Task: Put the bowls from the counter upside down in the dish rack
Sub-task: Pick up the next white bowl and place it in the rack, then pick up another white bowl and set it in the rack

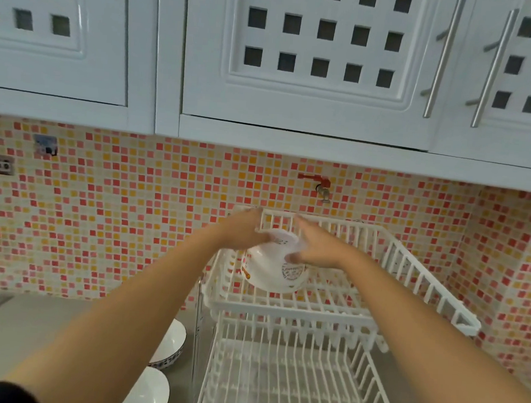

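A white bowl with printed marks (271,267) is tilted, base toward me, over the upper tier of the white two-tier dish rack (337,316). My left hand (244,231) holds its left rim and my right hand (316,248) holds its right side; both are motion-blurred. Two more white bowls sit upright on the grey counter left of the rack: one with a blue patterned rim (172,343) and a plain one (147,392), both partly hidden by my left forearm. The lower tier (284,384) holds nothing visible.
White wall cabinets (300,61) hang low overhead, with metal handles at right. A red tap (321,185) juts from the mosaic wall just behind the rack. A socket (2,165) sits at far left. The grey counter (42,320) stretches to the left.
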